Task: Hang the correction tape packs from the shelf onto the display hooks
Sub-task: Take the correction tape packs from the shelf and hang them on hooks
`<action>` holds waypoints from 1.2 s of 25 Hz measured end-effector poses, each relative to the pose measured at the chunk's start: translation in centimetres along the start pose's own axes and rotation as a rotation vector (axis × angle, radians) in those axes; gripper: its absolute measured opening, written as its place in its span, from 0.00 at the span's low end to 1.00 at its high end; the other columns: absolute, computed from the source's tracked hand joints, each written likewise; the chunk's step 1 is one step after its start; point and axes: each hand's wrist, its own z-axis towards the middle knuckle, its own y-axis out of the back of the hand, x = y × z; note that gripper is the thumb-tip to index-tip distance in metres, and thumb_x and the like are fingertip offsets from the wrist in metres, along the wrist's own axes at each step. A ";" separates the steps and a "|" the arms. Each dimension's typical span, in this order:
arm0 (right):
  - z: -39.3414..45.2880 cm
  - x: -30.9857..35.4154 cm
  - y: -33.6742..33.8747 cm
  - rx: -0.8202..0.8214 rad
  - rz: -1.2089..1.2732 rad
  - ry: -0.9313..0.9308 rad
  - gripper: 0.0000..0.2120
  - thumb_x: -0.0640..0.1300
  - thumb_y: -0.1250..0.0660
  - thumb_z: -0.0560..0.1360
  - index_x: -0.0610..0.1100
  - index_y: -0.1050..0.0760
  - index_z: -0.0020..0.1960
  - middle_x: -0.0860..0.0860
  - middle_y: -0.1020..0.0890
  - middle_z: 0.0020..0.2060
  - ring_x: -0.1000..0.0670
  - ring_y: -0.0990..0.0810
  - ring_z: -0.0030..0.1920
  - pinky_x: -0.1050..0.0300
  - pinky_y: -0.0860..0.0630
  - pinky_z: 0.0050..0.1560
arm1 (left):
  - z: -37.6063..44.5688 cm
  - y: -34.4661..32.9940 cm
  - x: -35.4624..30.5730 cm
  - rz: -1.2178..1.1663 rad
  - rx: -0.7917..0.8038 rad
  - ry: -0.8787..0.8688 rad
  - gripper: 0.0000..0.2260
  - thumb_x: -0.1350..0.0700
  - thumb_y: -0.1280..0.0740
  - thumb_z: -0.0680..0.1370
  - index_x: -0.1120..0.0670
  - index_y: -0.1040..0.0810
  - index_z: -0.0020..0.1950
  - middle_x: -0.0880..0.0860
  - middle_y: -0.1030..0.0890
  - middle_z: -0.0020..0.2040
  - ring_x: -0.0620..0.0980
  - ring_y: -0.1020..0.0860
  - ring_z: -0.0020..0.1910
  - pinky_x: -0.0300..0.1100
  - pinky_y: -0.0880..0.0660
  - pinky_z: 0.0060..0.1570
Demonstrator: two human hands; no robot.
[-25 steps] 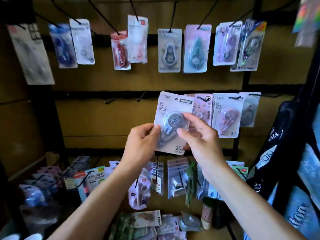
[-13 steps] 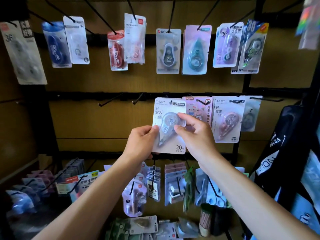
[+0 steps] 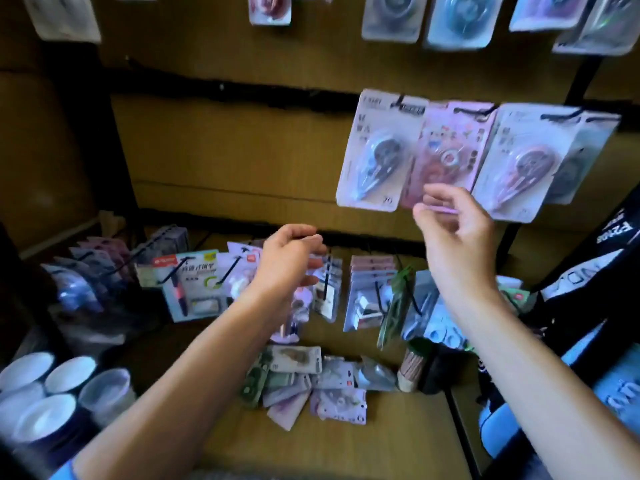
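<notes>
You are facing a brown board wall crossed by black rails, with a brown shelf below it. Your left hand sits in the middle of the frame, fingers loosely curled and holding nothing. Your right hand is raised to the right of centre, fingers relaxed and partly curled just under the hanging packs; it appears to hold nothing, though the blur hides whether a fingertip touches a card.

The white correction tape pack hangs from a hook on the middle rail, right of centre, leftmost of a row. Its right edge overlaps a pink pack; further right hang another white pack and a clear one.

Along the top edge of the frame the lower ends of a higher row of packs show, blurred. At the back of the shelf a lower rail carries more carded goods. Loose packs lie in a heap on the shelf at lower centre. Lidded tubs stand at lower left. A dark bag with white lettering hangs at the right edge.
</notes>
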 end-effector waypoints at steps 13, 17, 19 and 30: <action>-23.0 -25.3 -9.3 0.507 -0.167 -1.136 0.06 0.38 0.34 0.75 0.47 0.22 0.44 0.47 0.17 0.39 0.48 0.23 0.32 0.59 0.30 0.29 | -3.4 9.0 27.8 -0.055 -0.317 0.766 0.08 0.58 0.39 0.79 0.54 0.22 0.55 0.56 0.18 0.48 0.54 0.23 0.41 0.43 0.27 0.37; -20.5 -31.2 -14.2 0.378 -0.237 -1.085 0.06 0.35 0.35 0.75 0.41 0.21 0.49 0.48 0.20 0.35 0.52 0.26 0.29 0.65 0.32 0.24 | -0.2 9.7 33.2 -0.031 -0.395 0.846 0.08 0.58 0.38 0.79 0.58 0.24 0.56 0.59 0.18 0.51 0.54 0.23 0.41 0.43 0.27 0.36; -19.3 -33.9 -16.5 0.354 -0.275 -1.073 0.06 0.37 0.35 0.75 0.42 0.21 0.50 0.45 0.19 0.39 0.52 0.26 0.29 0.64 0.31 0.24 | 1.4 9.2 34.9 -0.046 -0.395 0.868 0.06 0.58 0.38 0.79 0.57 0.24 0.50 0.59 0.19 0.51 0.54 0.22 0.42 0.45 0.26 0.38; -18.3 -39.1 -20.6 0.407 0.084 -1.382 0.02 0.45 0.33 0.75 0.48 0.22 0.46 0.49 0.19 0.40 0.50 0.23 0.38 0.58 0.31 0.35 | 4.2 7.8 36.4 -0.102 -0.318 0.840 0.10 0.59 0.41 0.80 0.54 0.24 0.58 0.55 0.18 0.51 0.55 0.20 0.52 0.52 0.22 0.54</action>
